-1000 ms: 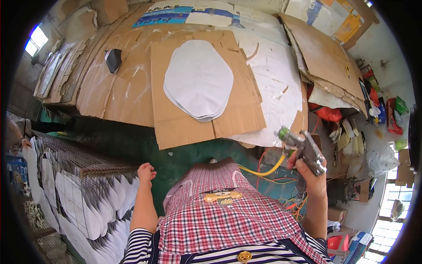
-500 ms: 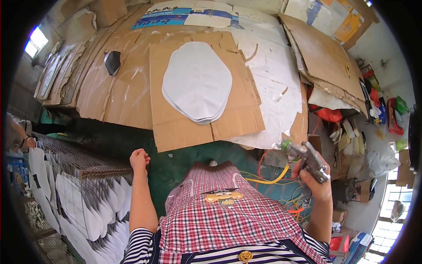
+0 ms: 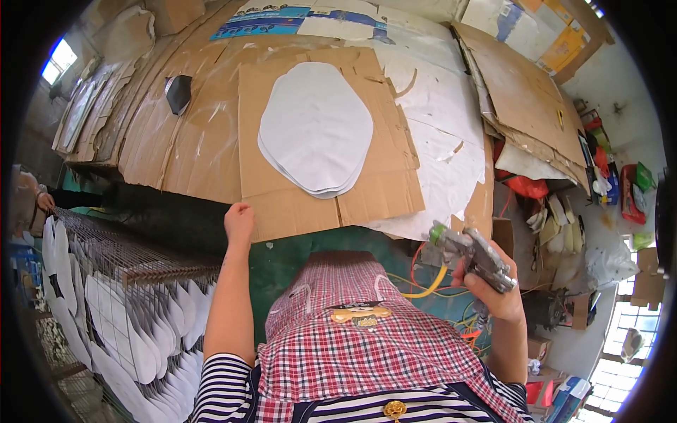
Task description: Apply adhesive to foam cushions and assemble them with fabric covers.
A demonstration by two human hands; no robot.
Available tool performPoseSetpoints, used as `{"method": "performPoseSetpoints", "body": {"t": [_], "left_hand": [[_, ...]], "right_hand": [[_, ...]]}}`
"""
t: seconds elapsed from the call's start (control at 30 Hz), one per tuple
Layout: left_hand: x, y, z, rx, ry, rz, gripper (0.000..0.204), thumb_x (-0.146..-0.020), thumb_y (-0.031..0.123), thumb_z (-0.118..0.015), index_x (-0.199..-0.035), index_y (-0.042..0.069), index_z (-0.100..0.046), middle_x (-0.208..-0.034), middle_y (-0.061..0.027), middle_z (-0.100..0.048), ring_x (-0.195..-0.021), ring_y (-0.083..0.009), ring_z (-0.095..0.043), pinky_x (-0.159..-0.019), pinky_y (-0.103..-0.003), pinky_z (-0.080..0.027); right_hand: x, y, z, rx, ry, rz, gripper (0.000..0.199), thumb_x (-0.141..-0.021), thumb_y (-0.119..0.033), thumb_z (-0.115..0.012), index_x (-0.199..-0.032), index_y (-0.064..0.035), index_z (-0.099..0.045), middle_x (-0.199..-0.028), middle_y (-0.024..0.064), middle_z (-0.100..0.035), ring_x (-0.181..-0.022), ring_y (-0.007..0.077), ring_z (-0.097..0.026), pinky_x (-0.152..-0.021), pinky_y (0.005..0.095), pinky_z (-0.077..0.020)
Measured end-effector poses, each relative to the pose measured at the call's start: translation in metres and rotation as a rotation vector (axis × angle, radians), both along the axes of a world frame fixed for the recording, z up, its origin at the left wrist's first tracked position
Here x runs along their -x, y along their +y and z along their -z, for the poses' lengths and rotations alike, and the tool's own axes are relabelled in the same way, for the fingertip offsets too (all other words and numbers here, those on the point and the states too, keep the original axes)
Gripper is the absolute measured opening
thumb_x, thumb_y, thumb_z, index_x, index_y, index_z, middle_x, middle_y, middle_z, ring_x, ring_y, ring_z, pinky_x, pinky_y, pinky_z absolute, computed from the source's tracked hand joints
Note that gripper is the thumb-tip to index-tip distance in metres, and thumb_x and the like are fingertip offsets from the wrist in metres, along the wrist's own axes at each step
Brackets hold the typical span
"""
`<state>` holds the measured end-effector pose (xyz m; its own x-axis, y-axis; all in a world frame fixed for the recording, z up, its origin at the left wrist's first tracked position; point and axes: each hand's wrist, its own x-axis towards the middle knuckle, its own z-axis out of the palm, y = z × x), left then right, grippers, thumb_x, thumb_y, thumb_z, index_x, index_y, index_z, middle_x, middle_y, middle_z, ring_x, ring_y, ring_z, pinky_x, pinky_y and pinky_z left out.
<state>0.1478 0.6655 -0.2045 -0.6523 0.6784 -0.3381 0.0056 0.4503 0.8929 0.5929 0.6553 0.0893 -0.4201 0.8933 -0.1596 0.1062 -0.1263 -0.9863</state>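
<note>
The spray gun (image 3: 471, 255) is sitting clamped in the right hand (image 3: 493, 285), held up beside the lower right corner of the cardboard sheet (image 3: 282, 190) on the worktop (image 3: 162, 148). A stack of white oval cut-outs (image 3: 315, 127) is lying on that sheet. The left hand (image 3: 239, 220) is now touching the sheet's near edge, fingers curled; whether it is gripping is unclear. A second ago it was lower, off the sheet. More white cut-outs are hanging in the wire rack (image 3: 120, 282) at left.
</note>
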Motion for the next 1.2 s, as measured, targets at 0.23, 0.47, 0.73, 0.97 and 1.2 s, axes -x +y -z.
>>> {"method": "performPoseSetpoints", "body": {"t": [0.23,0.47,0.73,0.97,1.2], "left_hand": [[-0.052,0.079,-0.017,0.133,0.447,0.270,0.024,-0.075,0.016,-0.060,-0.097,0.007,-0.066,-0.088,-0.0126,-0.067,-0.081,-0.0245,-0.065,-0.071,-0.034,-0.051],[-0.066,0.122,-0.015,0.294,0.556,0.240,0.035,-0.077,0.016,-0.060,-0.109,0.004,-0.059,-0.105,-0.0168,-0.062,-0.095,-0.0302,-0.061,-0.082,-0.039,-0.048],[-0.072,0.139,-0.021,0.418,0.617,0.231,0.030,-0.078,0.016,-0.062,-0.102,0.000,-0.056,-0.109,-0.0171,-0.054,-0.101,-0.0333,-0.056,-0.084,-0.044,-0.046],[-0.074,0.144,-0.021,0.462,0.625,0.211,0.019,-0.078,0.017,-0.061,-0.092,0.005,-0.063,-0.098,-0.0126,-0.062,-0.092,-0.0319,-0.062,-0.076,-0.042,-0.050],[-0.072,0.147,-0.023,0.464,0.526,0.172,0.016,-0.076,0.019,-0.061,-0.089,0.009,-0.064,-0.095,-0.0085,-0.065,-0.087,-0.0284,-0.063,-0.074,-0.040,-0.051]], "right_hand": [[0.000,0.021,0.002,-0.102,-0.012,0.209,0.046,-0.081,-0.008,-0.064,-0.120,0.0058,-0.046,-0.087,0.0095,-0.060,-0.077,0.0156,-0.060,-0.070,0.0295,-0.0510],[-0.013,0.020,0.006,0.018,-0.039,0.074,0.057,-0.079,-0.007,-0.066,-0.129,0.0053,-0.041,-0.088,0.0093,-0.060,-0.077,0.0144,-0.060,-0.070,0.0286,-0.0507],[-0.024,0.040,0.004,-0.109,-0.096,0.235,0.047,-0.080,-0.007,-0.065,-0.121,0.0048,-0.046,-0.085,0.0079,-0.059,-0.075,0.0138,-0.058,-0.070,0.0269,-0.0501],[-0.008,0.050,0.015,0.033,0.036,0.025,0.049,-0.080,-0.001,-0.062,-0.126,0.0040,-0.044,-0.088,0.0097,-0.060,-0.079,0.0148,-0.060,-0.072,0.0284,-0.0511],[0.004,0.078,0.022,-0.087,0.029,0.207,0.039,-0.081,-0.007,-0.063,-0.116,0.0042,-0.048,-0.086,0.0090,-0.061,-0.075,0.0159,-0.061,-0.070,0.0284,-0.0510]]}}
